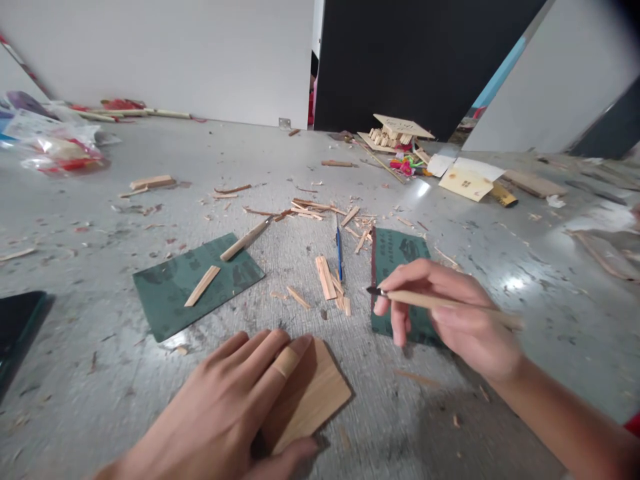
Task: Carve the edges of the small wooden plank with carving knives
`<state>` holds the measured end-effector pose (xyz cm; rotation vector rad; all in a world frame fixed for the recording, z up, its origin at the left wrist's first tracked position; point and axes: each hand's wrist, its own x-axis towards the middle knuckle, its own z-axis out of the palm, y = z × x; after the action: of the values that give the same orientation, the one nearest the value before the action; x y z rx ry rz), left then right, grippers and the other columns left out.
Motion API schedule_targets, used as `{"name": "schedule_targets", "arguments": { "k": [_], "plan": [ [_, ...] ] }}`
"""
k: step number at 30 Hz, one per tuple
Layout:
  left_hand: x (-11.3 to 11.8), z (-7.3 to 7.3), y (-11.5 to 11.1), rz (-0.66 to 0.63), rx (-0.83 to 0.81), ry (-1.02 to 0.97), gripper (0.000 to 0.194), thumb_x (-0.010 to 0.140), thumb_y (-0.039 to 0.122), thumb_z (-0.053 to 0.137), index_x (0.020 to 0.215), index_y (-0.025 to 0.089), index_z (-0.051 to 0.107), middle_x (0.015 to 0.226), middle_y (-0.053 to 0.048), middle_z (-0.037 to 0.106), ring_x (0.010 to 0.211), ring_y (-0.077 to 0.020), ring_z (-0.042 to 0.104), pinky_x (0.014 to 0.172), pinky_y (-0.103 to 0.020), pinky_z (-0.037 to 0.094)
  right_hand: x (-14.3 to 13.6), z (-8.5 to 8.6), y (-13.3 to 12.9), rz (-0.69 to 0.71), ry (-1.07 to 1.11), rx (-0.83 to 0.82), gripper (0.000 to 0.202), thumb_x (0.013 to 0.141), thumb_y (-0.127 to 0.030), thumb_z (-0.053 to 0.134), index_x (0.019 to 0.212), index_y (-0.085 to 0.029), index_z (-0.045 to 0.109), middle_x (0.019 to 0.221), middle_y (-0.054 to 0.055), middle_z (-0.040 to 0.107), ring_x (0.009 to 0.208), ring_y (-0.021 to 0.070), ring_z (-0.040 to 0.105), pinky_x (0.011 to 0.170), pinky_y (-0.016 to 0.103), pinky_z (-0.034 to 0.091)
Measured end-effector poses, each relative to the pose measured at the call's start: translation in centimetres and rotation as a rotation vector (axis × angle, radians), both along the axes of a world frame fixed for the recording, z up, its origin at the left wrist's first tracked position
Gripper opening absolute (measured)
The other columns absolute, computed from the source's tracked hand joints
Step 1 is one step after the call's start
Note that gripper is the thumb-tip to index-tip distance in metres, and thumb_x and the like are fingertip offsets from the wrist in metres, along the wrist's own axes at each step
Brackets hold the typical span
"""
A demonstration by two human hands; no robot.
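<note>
My left hand [240, 393] rests on a flat wooden board [320, 387] at the bottom middle, its thumb along the near edge and a bandage round one finger. Between the fingers of my right hand [450, 307] is a thin wooden-handled tool [425, 300], its dark tip pointing left, raised above the right green sheet [400, 250]. On the left green sheet [170, 300] lie a small wood strip [202, 285] and another wooden-handled tool [245, 240]. A blue pen-like tool [339, 253] lies beside short wood pieces [326, 277] in the middle.
Wood shavings [310, 208] are scattered over the grey surface. Plastic bags [63, 143] lie at the back left, a dark flat object [20, 327] at the left edge. Bundled sticks [390, 137] and a cream card [465, 183] are at the back right.
</note>
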<state>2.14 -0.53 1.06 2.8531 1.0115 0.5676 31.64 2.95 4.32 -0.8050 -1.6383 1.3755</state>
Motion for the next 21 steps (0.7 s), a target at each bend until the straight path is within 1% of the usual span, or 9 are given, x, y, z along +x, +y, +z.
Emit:
{"name": "schedule_targets", "arguments": {
  "k": [1, 3, 6, 8, 11, 13, 16, 18, 21],
  "plan": [
    [0.0, 0.0, -0.1, 0.013, 0.006, 0.008, 0.063, 0.09, 0.057, 0.058, 0.136, 0.016, 0.044, 0.113, -0.013, 0.067, 0.084, -0.0252, 0.069, 0.069, -0.039, 0.058, -0.2, -0.2, 0.1, -0.017, -0.044, -0.007, 0.03, 0.094, -0.032, 0.051, 0.115, -0.019, 0.068, 0.099, 0.009, 0.069, 0.07, 0.0182, 0.067, 0.062, 0.033, 0.055],
    [0.0, 0.3, -0.5, 0.022, 0.03, 0.031, 0.068, 0.091, 0.062, 0.054, 0.139, 0.015, 0.043, 0.124, -0.017, 0.064, 0.093, -0.0295, 0.07, 0.072, -0.044, 0.059, -0.8, -0.4, 0.4, -0.062, -0.112, -0.037, 0.025, 0.096, -0.033, 0.051, 0.103, -0.018, 0.069, 0.086, 0.006, 0.066, 0.064, 0.0163, 0.064, 0.057, 0.03, 0.052],
    [-0.1, 0.9, -1.1, -0.005, 0.062, 0.044, 0.075, 0.085, 0.065, 0.06, 0.137, 0.013, 0.047, 0.132, -0.02, 0.062, 0.103, -0.0359, 0.068, 0.076, -0.051, 0.06, -2.6, -0.2, 0.4, -0.121, -0.18, -0.053, 0.032, 0.099, -0.037, 0.046, 0.087, -0.017, 0.067, 0.067, 0.002, 0.059, 0.056, 0.0133, 0.058, 0.051, 0.026, 0.047],
    [-0.2, 1.2, -1.4, -0.016, 0.071, 0.032, 0.063, 0.083, 0.053, 0.064, 0.13, 0.012, 0.053, 0.125, -0.018, 0.067, 0.101, -0.0348, 0.068, 0.075, -0.05, 0.061, -4.1, 0.0, 0.2, -0.131, -0.23, -0.059, 0.032, 0.1, -0.035, 0.045, 0.087, -0.017, 0.068, 0.069, 0.002, 0.062, 0.057, 0.0126, 0.059, 0.051, 0.025, 0.047],
    [-0.5, 1.1, -1.5, -0.049, 0.115, 0.024, 0.045, 0.087, 0.033, 0.06, 0.126, 0.013, 0.056, 0.12, -0.014, 0.07, 0.095, -0.0306, 0.069, 0.068, -0.046, 0.06, -6.3, -0.1, 0.0, -0.113, -0.284, -0.075, 0.025, 0.098, -0.027, 0.051, 0.083, -0.017, 0.067, 0.066, 0.0, 0.061, 0.057, 0.0119, 0.058, 0.051, 0.023, 0.045],
    [-0.6, 0.8, -1.4, -0.078, 0.157, 0.022, 0.039, 0.09, 0.029, 0.056, 0.125, 0.014, 0.059, 0.121, -0.011, 0.071, 0.094, -0.0281, 0.069, 0.066, -0.043, 0.06, -7.4, -0.6, -0.1, -0.107, -0.238, -0.077, 0.031, 0.1, -0.031, 0.048, 0.078, -0.016, 0.065, 0.062, 0.0, 0.058, 0.056, 0.0115, 0.057, 0.052, 0.023, 0.045],
    [-0.9, 0.0, -1.4, -0.095, 0.189, 0.012, 0.034, 0.092, 0.029, 0.055, 0.121, 0.014, 0.063, 0.124, -0.008, 0.071, 0.098, -0.0255, 0.069, 0.07, -0.041, 0.061, -8.2, -1.2, -0.1, -0.129, -0.16, -0.111, 0.045, 0.104, -0.043, 0.041, 0.08, -0.015, 0.066, 0.066, 0.002, 0.062, 0.059, 0.012, 0.06, 0.056, 0.024, 0.049],
    [-1.1, -0.4, -1.4, -0.091, 0.189, 0.024, 0.034, 0.092, 0.029, 0.056, 0.122, 0.014, 0.064, 0.128, -0.006, 0.07, 0.101, -0.0257, 0.069, 0.073, -0.042, 0.062, -8.4, -1.4, -0.1, -0.145, -0.197, -0.114, 0.037, 0.101, -0.037, 0.045, 0.08, -0.016, 0.067, 0.067, 0.002, 0.064, 0.06, 0.0124, 0.061, 0.056, 0.024, 0.049],
    [-1.2, -0.8, -1.4, -0.105, 0.175, 0.04, 0.038, 0.091, 0.029, 0.058, 0.126, 0.015, 0.064, 0.129, -0.004, 0.07, 0.101, -0.0265, 0.07, 0.072, -0.044, 0.063, -8.3, -1.6, 0.0, -0.169, -0.261, -0.056, 0.025, 0.09, -0.018, 0.049, 0.072, -0.017, 0.066, 0.061, 0.0, 0.062, 0.055, 0.0115, 0.06, 0.051, 0.022, 0.047]
  ]
}}
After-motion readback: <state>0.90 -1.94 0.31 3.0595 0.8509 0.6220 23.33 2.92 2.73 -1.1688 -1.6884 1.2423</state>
